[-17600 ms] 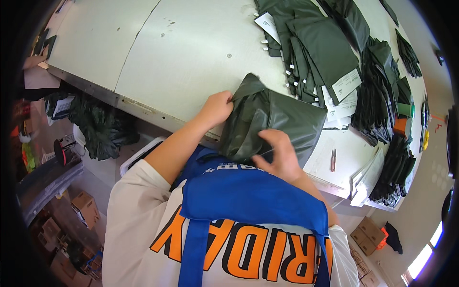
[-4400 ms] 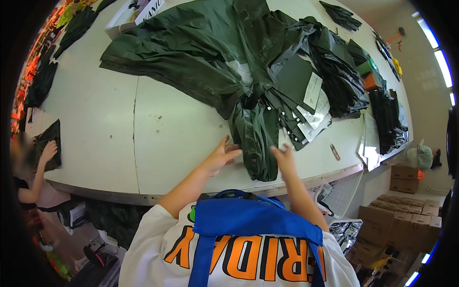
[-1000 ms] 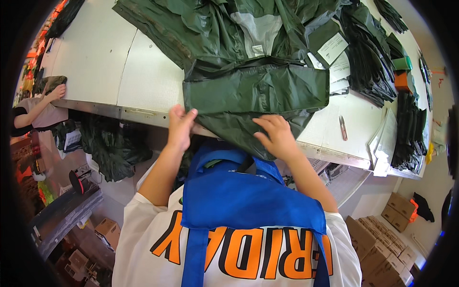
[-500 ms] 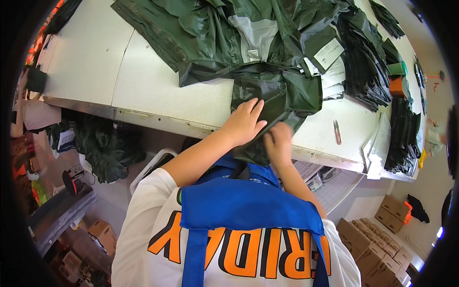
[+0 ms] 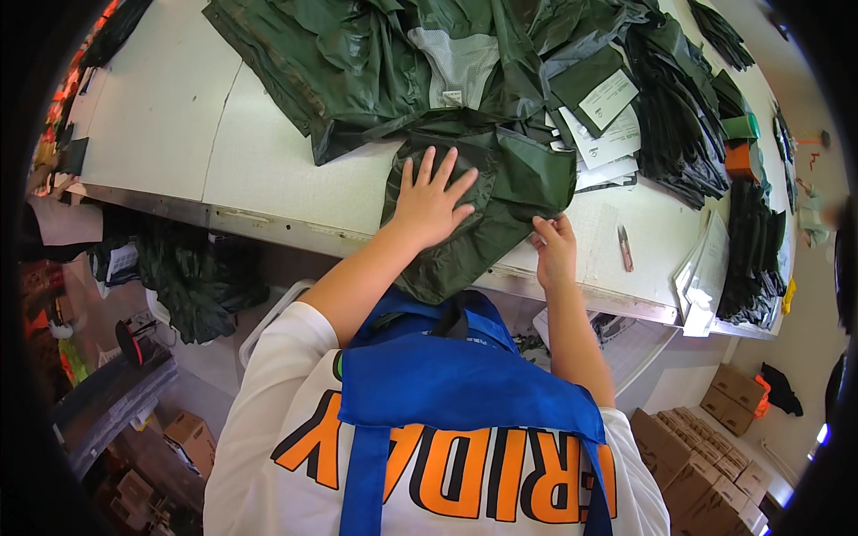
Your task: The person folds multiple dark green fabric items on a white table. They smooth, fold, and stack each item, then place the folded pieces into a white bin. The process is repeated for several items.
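Observation:
A dark green waterproof jacket (image 5: 366, 80) with a light mesh lining lies over the white table. Its lower part, which looks like a hood (image 5: 500, 170), is spread toward me and hangs over the table's front edge. Flat on this hood rests my left hand (image 5: 433, 201), fingers spread. At the hood's right edge my right hand (image 5: 556, 246) pinches the fabric between thumb and fingers. To the right of that hand lies a small cutter knife (image 5: 625, 248), touched by neither hand.
Stacked dark folded garments (image 5: 675, 116) and white printed sheets (image 5: 612, 134) lie at the right of the table (image 5: 277, 134). More papers (image 5: 702, 277) overhang its front right corner. Below at left hangs dark green fabric (image 5: 197, 277). Cardboard boxes (image 5: 706, 456) stand on the floor at right.
My left hand has moved left and spread flat on the hood. My right hand has shifted right and up to the hood's edge. The hood is flatter and lies further left.

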`<act>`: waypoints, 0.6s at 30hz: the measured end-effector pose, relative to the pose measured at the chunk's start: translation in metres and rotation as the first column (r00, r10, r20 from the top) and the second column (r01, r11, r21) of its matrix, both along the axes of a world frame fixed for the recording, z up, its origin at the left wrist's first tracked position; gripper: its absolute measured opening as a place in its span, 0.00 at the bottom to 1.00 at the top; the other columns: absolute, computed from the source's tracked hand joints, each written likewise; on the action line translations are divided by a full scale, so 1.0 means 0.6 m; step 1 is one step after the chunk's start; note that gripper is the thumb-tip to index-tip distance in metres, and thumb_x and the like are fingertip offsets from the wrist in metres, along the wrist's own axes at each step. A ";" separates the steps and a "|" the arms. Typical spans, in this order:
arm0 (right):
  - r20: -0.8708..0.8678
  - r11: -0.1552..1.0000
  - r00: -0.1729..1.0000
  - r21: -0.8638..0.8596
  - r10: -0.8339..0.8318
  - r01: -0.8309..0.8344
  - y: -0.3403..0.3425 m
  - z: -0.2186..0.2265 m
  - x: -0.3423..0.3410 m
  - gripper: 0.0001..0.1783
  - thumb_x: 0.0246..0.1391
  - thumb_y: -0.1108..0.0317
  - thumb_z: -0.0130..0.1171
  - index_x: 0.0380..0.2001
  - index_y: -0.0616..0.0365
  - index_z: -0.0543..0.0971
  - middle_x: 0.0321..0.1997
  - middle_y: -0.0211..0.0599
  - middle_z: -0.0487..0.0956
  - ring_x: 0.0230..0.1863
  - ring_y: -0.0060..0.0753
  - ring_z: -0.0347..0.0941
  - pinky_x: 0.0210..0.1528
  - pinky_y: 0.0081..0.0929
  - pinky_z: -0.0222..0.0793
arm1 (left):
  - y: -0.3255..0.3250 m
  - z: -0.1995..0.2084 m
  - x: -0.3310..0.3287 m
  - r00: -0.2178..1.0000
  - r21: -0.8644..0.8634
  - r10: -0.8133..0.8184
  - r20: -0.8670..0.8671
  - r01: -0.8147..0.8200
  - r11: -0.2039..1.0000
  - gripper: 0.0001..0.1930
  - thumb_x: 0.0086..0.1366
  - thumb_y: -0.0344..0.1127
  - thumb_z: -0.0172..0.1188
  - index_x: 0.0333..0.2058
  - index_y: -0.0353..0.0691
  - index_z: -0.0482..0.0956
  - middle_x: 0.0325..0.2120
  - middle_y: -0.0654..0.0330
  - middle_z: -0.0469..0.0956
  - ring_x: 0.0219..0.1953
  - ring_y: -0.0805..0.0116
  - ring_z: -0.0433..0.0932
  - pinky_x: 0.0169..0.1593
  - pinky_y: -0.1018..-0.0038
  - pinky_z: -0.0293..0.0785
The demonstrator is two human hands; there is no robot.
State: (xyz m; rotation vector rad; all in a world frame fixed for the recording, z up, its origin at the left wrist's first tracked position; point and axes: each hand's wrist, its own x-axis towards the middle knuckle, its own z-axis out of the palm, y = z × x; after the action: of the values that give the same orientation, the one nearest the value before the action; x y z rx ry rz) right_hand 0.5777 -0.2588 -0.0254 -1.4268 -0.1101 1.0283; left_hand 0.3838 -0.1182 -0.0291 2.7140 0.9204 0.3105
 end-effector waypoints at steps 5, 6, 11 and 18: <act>0.115 0.997 0.991 -0.035 0.075 -0.071 0.004 -0.004 -0.024 0.22 0.47 0.79 0.61 0.47 0.63 0.70 0.46 0.36 0.75 0.42 0.27 0.72 0.42 0.22 0.68 | 0.083 0.012 0.022 0.987 0.050 0.101 0.124 -0.108 0.993 0.19 0.55 0.38 0.63 0.47 0.48 0.75 0.45 0.62 0.73 0.47 0.58 0.69 0.46 0.59 0.67; 0.125 0.997 0.990 -0.007 0.072 -0.072 0.006 -0.006 -0.027 0.21 0.48 0.80 0.60 0.47 0.64 0.70 0.47 0.38 0.75 0.44 0.30 0.73 0.44 0.24 0.69 | 0.103 0.011 0.015 0.991 0.030 0.103 0.083 -0.106 0.994 0.12 0.55 0.39 0.62 0.39 0.48 0.79 0.39 0.64 0.77 0.45 0.59 0.70 0.44 0.59 0.67; 0.004 0.998 1.000 0.056 -0.012 0.012 -0.015 -0.011 0.009 0.17 0.51 0.82 0.55 0.46 0.67 0.71 0.45 0.42 0.77 0.44 0.34 0.75 0.50 0.28 0.70 | 0.153 0.001 -0.035 0.977 -0.017 0.200 -0.073 -0.202 0.979 0.06 0.56 0.41 0.61 0.28 0.47 0.78 0.28 0.63 0.76 0.39 0.58 0.72 0.40 0.60 0.65; -0.073 0.996 0.997 0.088 -0.023 0.029 -0.012 -0.015 0.003 0.19 0.51 0.82 0.55 0.48 0.67 0.71 0.48 0.39 0.76 0.46 0.34 0.74 0.50 0.29 0.71 | 0.034 0.000 0.009 0.932 -0.040 -0.052 0.358 0.071 0.997 0.19 0.56 0.42 0.60 0.46 0.45 0.76 0.47 0.55 0.73 0.52 0.51 0.69 0.55 0.58 0.64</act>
State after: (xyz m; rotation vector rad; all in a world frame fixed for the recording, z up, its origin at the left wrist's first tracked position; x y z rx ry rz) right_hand 0.5793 -0.2659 -0.0342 -1.3061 -0.0841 1.0395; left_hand 0.3895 -0.0976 -0.0290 2.5126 0.7263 0.7273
